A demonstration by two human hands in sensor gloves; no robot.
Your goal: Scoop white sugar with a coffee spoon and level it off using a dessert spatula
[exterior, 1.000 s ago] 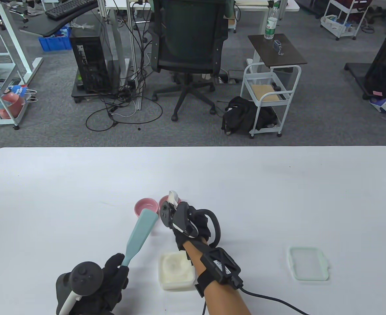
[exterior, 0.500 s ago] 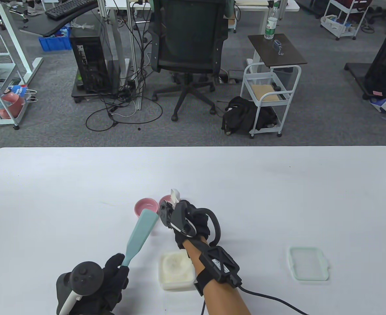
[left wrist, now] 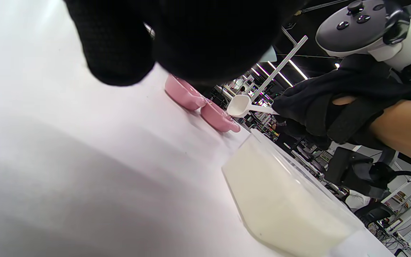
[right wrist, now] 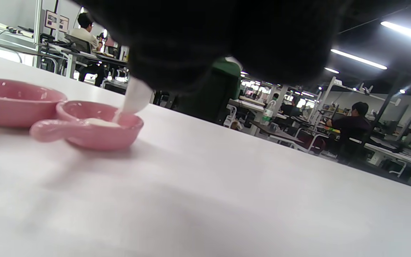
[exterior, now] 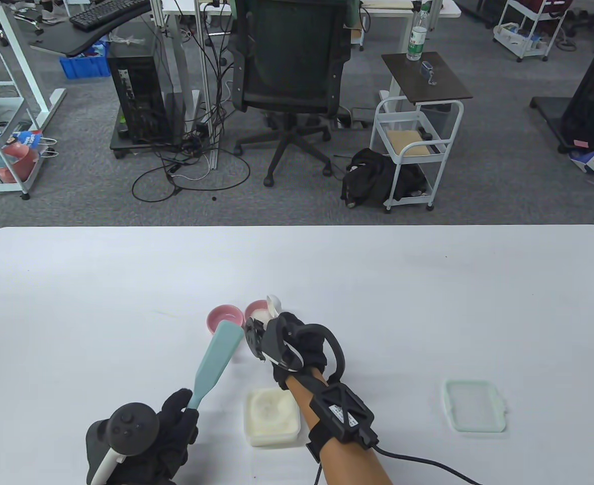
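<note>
We see the right hand (exterior: 297,341) pinching a white spoon (exterior: 272,304) by its handle, fingers curled on it, bowl end held over the right pink dish (exterior: 254,309). In the right wrist view the spoon (right wrist: 134,94) tips down into that dish (right wrist: 95,130), where a small white heap lies; we judge sugar is being emptied or was just emptied there. The left wrist view shows the spoon (left wrist: 239,106) from underneath, so we cannot tell whether sugar is left in it.

The left hand (exterior: 170,429) grips the handle of the teal spatula (exterior: 216,361), fingers wrapped round it, blade angled up toward the left pink dish (exterior: 224,318) and apart from the spoon.

The sugar tub (exterior: 271,417) sits open near the table's front edge, between the two arms, with a dent in the sugar; its lid (exterior: 474,413) lies well apart to the right.

Progress as we judge it: a scoop looks done and delivered. The left dish shows no clear contents, so another scoop and levelling probably remain.
</note>
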